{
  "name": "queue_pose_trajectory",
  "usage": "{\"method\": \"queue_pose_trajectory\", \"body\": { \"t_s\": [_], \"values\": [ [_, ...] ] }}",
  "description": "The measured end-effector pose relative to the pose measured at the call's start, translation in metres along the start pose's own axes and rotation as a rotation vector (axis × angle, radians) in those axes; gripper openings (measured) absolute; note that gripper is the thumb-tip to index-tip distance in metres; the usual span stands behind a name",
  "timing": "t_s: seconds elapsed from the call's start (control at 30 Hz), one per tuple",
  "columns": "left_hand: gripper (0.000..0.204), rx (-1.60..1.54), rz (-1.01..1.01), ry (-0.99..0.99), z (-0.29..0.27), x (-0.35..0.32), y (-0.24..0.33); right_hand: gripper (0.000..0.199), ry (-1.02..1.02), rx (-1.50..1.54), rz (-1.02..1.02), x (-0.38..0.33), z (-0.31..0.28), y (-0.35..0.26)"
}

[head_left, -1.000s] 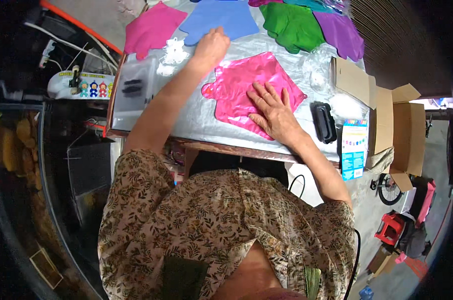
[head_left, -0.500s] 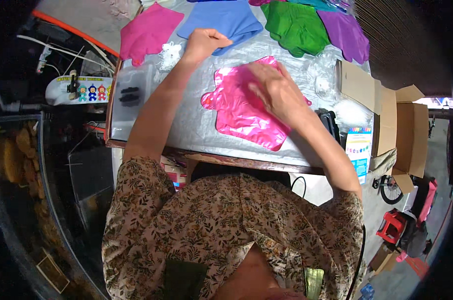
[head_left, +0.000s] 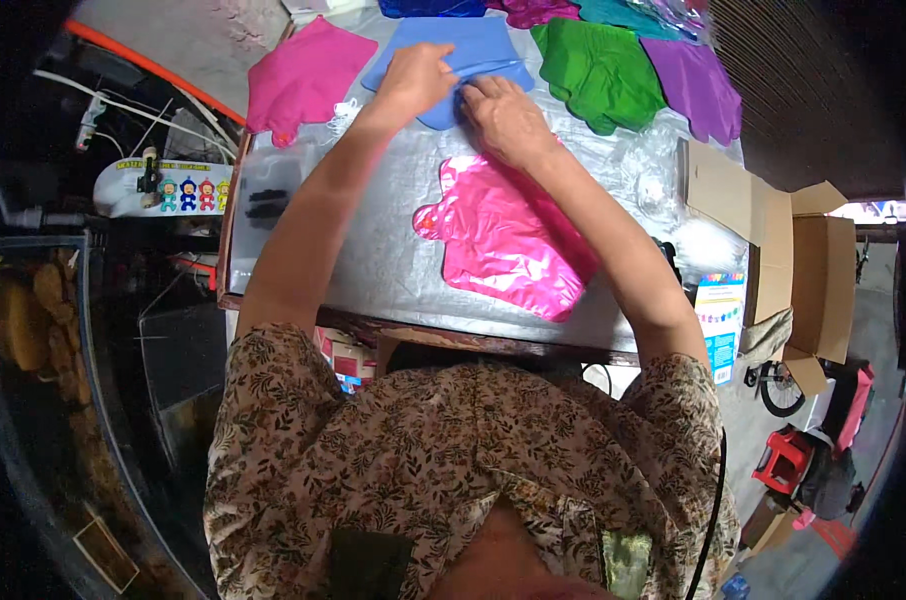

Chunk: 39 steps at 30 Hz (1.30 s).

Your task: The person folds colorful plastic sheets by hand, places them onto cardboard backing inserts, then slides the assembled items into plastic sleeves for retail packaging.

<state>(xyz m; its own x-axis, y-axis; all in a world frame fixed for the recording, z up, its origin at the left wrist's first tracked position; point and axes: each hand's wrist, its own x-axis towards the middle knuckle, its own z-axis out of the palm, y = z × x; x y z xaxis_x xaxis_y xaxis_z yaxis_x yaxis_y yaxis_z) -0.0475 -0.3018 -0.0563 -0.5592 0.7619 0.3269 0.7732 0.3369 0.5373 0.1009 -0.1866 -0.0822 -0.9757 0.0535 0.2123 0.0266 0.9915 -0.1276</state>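
Note:
Across the far middle of the table lies a flat, pale blue foil balloon (head_left: 473,42). My left hand (head_left: 416,82) is on its left part, fingers curled in against the film. Close by on the right, my right hand (head_left: 510,118) rests at the blue balloon's lower edge, its fingers stretched forward and lying on it. Nearer to me is a shiny pink foil balloon (head_left: 513,245), flat and wrinkled, with a small rounded tab at its left. My right forearm passes over its right side and hides part of it.
More flat balloons line the far side: matte pink (head_left: 308,80), green (head_left: 605,80) and purple (head_left: 695,90). White string (head_left: 344,118) lies at left, near a clear plastic sheet (head_left: 273,200). An open cardboard box (head_left: 823,280) and a printed package (head_left: 720,320) are at right.
My right hand has moved from the shiny pink balloon up to the blue one. My left hand has stayed at the blue balloon, whose folded lower edge has shifted. The view has moved slightly.

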Motion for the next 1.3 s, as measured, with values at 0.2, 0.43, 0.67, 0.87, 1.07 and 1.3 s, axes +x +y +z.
{"method": "queue_pose_trajectory", "body": {
  "t_s": [0.2,0.43,0.67,0.87,1.07,1.3],
  "values": [
    [0.027,0.114,0.037,-0.068,-0.023,0.033,0.002,0.063,0.121,-0.045,0.096,0.020,0.028,0.008],
    [0.026,0.088,-0.016,0.630,-0.165,0.059,0.016,0.069,0.042,0.062,0.097,0.029,0.029,0.013],
    [0.018,-0.298,-0.009,0.635,-0.224,0.017,0.110,0.065,0.027,0.184,0.143,0.026,0.022,0.026],
    [0.016,-0.402,0.714,0.173,-0.143,-0.032,0.132,0.067,0.026,1.612,0.566,-0.025,-0.053,0.041],
    [0.016,0.042,1.123,0.018,-0.038,-0.131,0.115,0.074,-0.290,2.310,0.303,-0.148,-0.099,0.045],
    [0.019,0.062,1.052,-0.297,-0.018,-0.181,0.108,0.077,-0.069,1.547,0.753,-0.204,-0.111,-0.017]
  ]
}}
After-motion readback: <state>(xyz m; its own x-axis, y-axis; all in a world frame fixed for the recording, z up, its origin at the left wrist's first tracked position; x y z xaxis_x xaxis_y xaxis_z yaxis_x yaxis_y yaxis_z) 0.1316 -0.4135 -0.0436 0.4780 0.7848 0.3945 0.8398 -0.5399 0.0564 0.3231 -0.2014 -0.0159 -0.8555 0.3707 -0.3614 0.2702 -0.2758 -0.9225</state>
